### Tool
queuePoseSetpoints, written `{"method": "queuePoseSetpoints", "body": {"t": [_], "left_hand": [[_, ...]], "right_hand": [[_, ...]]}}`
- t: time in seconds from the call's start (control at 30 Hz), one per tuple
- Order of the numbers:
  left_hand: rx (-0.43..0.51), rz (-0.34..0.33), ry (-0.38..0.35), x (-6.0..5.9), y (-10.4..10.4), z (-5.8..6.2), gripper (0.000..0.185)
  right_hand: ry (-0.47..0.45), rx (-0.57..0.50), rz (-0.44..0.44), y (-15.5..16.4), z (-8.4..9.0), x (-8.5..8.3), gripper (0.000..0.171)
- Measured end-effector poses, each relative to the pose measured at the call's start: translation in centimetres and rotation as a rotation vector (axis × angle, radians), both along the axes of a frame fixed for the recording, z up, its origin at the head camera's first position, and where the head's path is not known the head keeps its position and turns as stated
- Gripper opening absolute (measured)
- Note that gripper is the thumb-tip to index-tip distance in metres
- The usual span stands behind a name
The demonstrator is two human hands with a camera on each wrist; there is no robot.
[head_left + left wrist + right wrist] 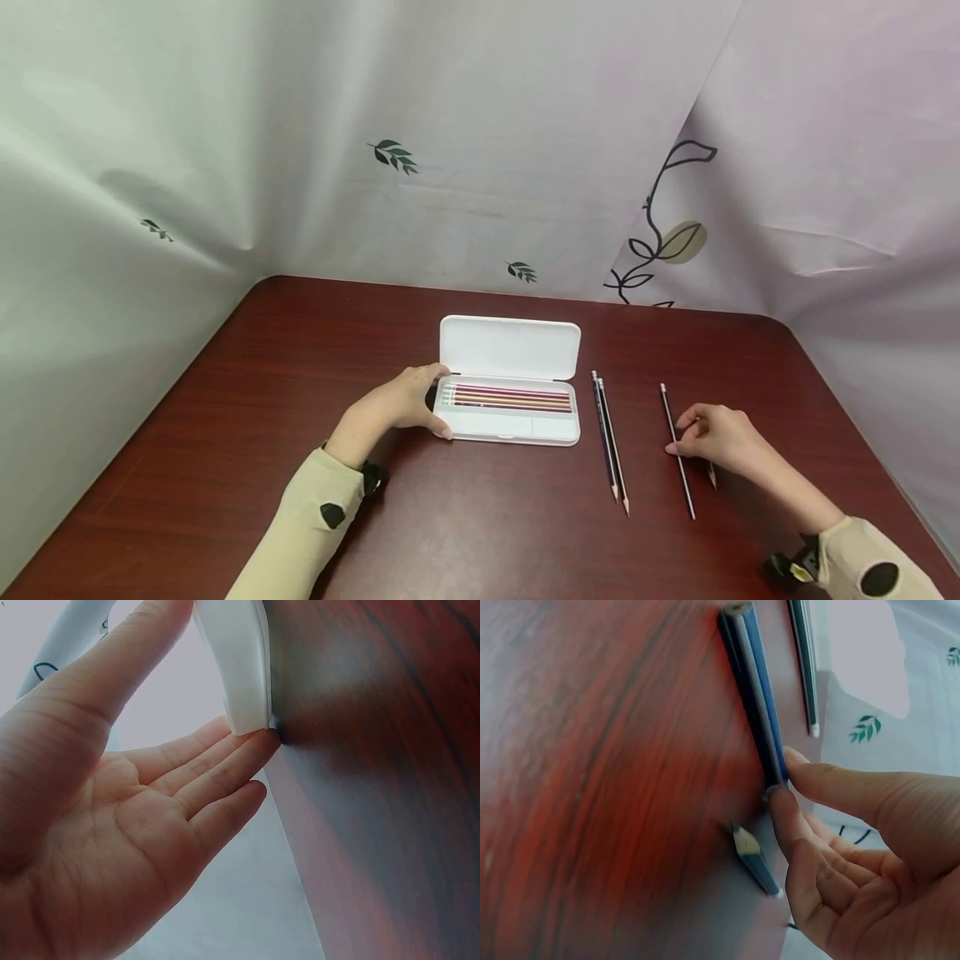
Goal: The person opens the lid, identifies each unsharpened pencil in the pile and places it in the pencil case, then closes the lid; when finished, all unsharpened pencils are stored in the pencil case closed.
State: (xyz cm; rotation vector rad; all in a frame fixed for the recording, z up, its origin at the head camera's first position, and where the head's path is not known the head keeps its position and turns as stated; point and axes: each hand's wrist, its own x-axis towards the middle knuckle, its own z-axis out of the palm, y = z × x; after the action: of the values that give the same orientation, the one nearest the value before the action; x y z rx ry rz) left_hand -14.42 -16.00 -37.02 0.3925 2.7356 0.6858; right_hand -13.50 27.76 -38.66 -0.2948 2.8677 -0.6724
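My left hand (401, 400) holds the left end of an open white pencil case (487, 425), thumb at its front corner and fingers by the hinge side. The left wrist view shows fingertips against the end of the case. Several red and gold striped pencils (510, 398) with white erasers lie in its rear compartment. On the right, my right hand (716, 437) pinches a dark blue striped pencil (754, 697) between thumb and fingers, its flat, unsharpened end toward the wrist camera. Beneath this hand lies another dark pencil (756, 864) with a sharpened tip, partly hidden in the head view.
Two dark pencils (617, 450) lie side by side right of the case, sharpened tips toward me. The case lid (510, 347) stands raised at the back. Everything sits on a reddish-brown table (480, 525), with a pale patterned curtain (465, 208) round its far sides.
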Motion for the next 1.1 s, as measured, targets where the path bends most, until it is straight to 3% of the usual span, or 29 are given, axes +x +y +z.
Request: {"method": "queuePoseSetpoints", "body": {"t": [0.1, 0.3, 0.6, 0.77, 1.1], "left_hand": [[0.001, -0.004, 0.001, 0.0, 0.0, 0.0, 0.087], [0.003, -0.006, 0.002, 0.0, 0.0, -0.1, 0.087], [-0.001, -0.004, -0.002, -0.1, -0.1, -0.1, 0.088], [0.001, -0.005, 0.001, -0.1, 0.0, 0.0, 0.087], [-0.009, 0.004, -0.011, -0.2, 0.0, -0.1, 0.088]], "right_hand": [[-0.029, 0.005, -0.018, -0.3, 0.0, 0.0, 0.041], [-0.147, 0.011, -0.037, -0.6, 0.1, 0.1, 0.028], [-0.210, -0.036, -0.001, -0.6, 0.7, -0.1, 0.013], [-0.180, -0.070, 0.025, -0.8, 1.4, -0.5, 0.014], [-0.054, -0.260, 0.046, -2.3, 3.6, -2.4, 0.027]]}}
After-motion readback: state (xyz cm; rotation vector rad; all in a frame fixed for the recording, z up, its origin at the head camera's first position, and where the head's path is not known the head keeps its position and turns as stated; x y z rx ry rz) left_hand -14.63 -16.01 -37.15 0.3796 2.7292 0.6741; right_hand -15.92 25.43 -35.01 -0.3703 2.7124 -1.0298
